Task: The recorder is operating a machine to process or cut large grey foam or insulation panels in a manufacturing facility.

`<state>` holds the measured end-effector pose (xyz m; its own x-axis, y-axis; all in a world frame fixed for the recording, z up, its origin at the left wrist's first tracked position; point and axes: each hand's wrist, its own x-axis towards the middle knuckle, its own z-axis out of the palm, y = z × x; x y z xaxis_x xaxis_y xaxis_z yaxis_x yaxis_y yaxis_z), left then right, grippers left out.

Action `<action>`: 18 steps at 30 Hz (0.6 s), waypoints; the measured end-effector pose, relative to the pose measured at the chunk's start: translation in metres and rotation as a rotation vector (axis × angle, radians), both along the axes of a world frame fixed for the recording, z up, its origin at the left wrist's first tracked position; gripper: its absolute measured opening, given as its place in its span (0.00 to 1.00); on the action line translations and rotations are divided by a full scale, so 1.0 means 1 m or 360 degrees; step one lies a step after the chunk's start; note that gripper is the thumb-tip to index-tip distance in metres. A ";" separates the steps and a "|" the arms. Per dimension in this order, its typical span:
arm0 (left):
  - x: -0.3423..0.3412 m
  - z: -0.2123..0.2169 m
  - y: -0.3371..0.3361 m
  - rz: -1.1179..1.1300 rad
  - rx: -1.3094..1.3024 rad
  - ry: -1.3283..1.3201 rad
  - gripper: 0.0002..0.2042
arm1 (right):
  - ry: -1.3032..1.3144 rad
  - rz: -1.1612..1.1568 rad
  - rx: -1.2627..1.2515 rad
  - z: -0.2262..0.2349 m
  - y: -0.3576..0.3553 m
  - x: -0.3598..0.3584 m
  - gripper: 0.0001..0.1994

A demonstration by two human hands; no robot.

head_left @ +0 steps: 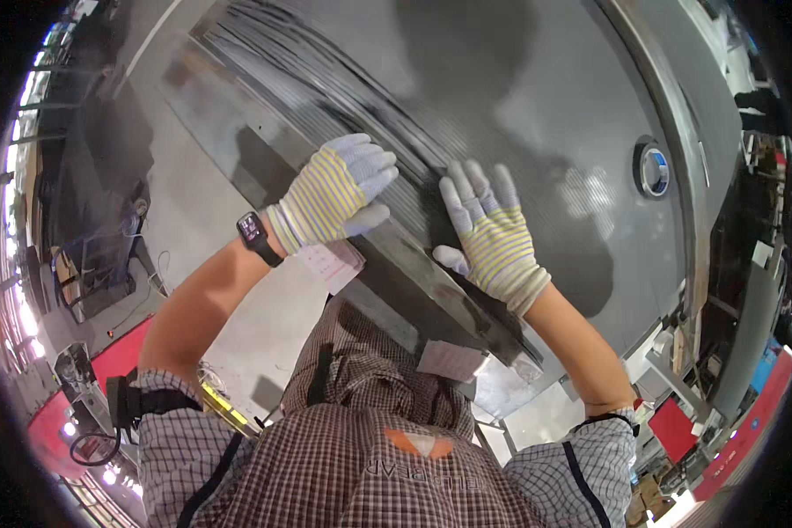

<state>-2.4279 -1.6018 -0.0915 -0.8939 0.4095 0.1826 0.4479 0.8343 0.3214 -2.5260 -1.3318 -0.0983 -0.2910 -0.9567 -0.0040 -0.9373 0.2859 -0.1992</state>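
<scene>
Nearest me, at 6 o'clock: my checked cloth apron (343, 449), soft and creased. Paper slip (451, 361) at 5 o'clock, another slip (334, 261) at 9, both thin and flat. Then the long metal bar (431, 264), straight-edged, scuffed, slanting from 11 toward 5.

Left hand (330, 194), 11 o'clock, over the bar: fingers half curled, thumb apart, palm hidden; couldn't tell if it held anything. Right hand (495, 238), 2 o'clock: fingers wide and nearly straight, palm down, no grip on anything. Both in striped knit gloves.

Dark strips (295, 48), slim and smooth-looking, ran from 11 o'clock down to my right fingertips, over the finely ribbed grey panel (590, 97). Step in hand, my read: lining up the strips. Next move called for light, even finger pressure, no snagging on ribs.

Farther, 2 o'clock: shiny round ring (664, 174), then a smooth curved rim (678, 97).
</scene>
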 end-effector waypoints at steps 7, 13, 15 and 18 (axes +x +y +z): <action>0.001 -0.008 -0.003 0.0069 0.0053 0.0080 0.26 | -0.0061 0.0008 0.0037 -0.003 -0.010 0.005 0.42; 0.003 -0.012 -0.009 0.0087 0.0079 0.0118 0.28 | -0.0151 0.0014 -0.0066 0.002 -0.017 0.005 0.42; 0.004 -0.012 -0.009 0.0095 0.0114 0.0141 0.29 | -0.0082 -0.0031 -0.0192 0.007 -0.021 -0.002 0.42; 0.003 -0.010 -0.003 0.0054 0.0087 0.0148 0.29 | 0.0042 0.0018 0.0034 -0.006 -0.010 -0.004 0.44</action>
<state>-2.4248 -1.6044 -0.1010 -0.8852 0.3663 0.2870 0.4497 0.8319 0.3251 -2.5300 -1.3421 -0.1042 -0.2807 -0.9597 -0.0169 -0.9453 0.2794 -0.1685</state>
